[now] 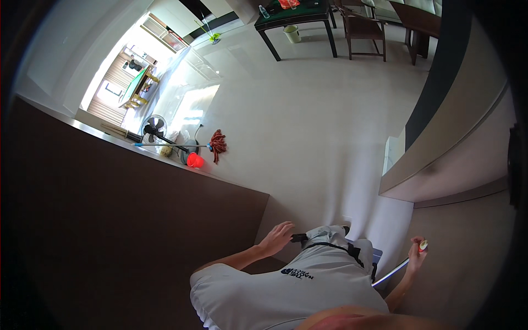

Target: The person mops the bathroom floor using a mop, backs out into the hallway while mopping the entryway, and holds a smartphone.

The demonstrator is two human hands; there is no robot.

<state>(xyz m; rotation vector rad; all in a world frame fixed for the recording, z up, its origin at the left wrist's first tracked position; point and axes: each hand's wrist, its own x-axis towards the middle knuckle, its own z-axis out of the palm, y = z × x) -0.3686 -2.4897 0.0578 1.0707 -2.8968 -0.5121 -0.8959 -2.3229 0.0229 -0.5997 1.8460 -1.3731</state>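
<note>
While the person stood between dark wall and pale counter, the right hand (416, 254) pinched the red-tipped end of a thin metal pole (391, 273) — seemingly mid-carry, needing a steady grip next — and the left hand (276, 237) hung spread, holding nothing.

home | tiled floor (308, 110) | dark table (297, 19) | chair (366, 30) | mop (217, 144) | fan (154, 127)

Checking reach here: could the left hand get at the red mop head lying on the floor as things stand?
Probably not. The left hand hangs by the dark wall's corner, while the red mop head lies far off across the floor; the person would have to walk over.
</note>
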